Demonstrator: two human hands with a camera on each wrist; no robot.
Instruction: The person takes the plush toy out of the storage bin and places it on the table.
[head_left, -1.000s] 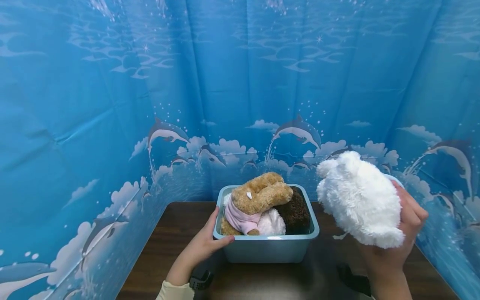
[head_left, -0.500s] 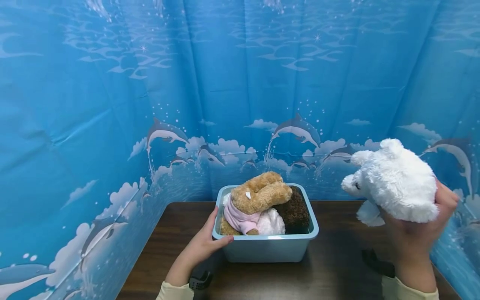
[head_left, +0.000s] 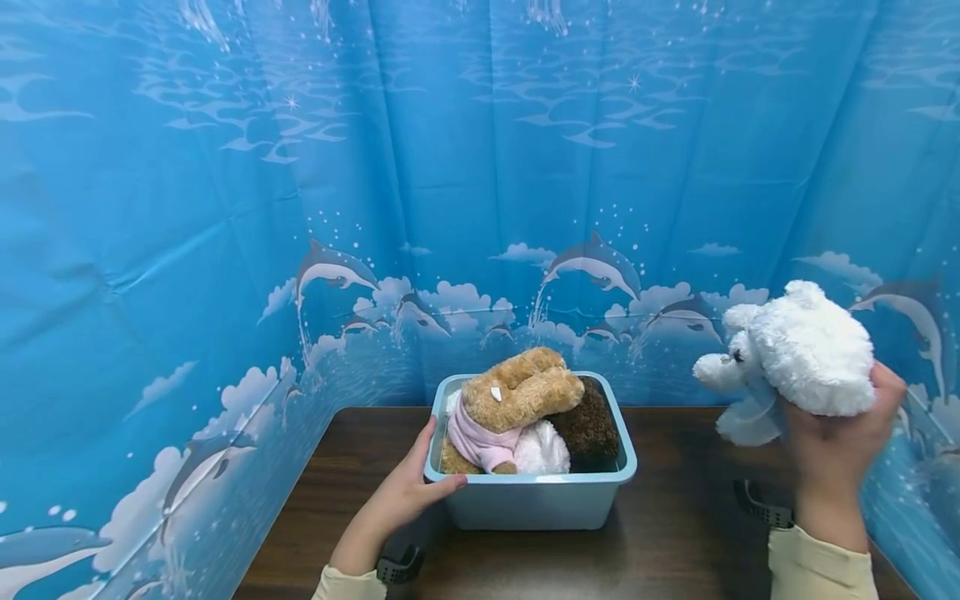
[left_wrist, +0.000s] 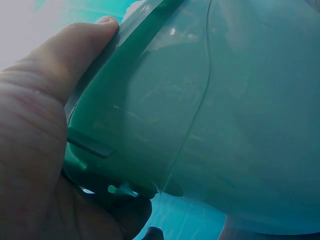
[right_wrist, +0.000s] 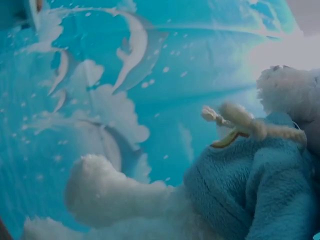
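Observation:
My left hand [head_left: 405, 483] grips the front left corner of a light blue plastic bin [head_left: 532, 504], thumb at the front rim. In the left wrist view the thumb and fingers curl around the bin's edge. My right hand [head_left: 847, 442] holds up a white stuffed animal [head_left: 810, 354] at the right, apart from the bin. Its snout points left and an eye shows. The right wrist view shows its blue fleece top [right_wrist: 240, 185] with a cream cord [right_wrist: 250, 125] and its white legs [right_wrist: 110, 190].
In the bin lie a tan plush toy [head_left: 517, 404] in a pink top [head_left: 480, 437], a white fluffy piece [head_left: 542, 448] and a dark brown plush [head_left: 588, 425]. A dark wooden table [head_left: 675, 533] bears the bin. Behind hangs a blue dolphin-print curtain [head_left: 465, 167].
My right hand has moved to the right with the white stuffed animal and turned it so its snout and eye show. The left hand and the bin have stayed in place.

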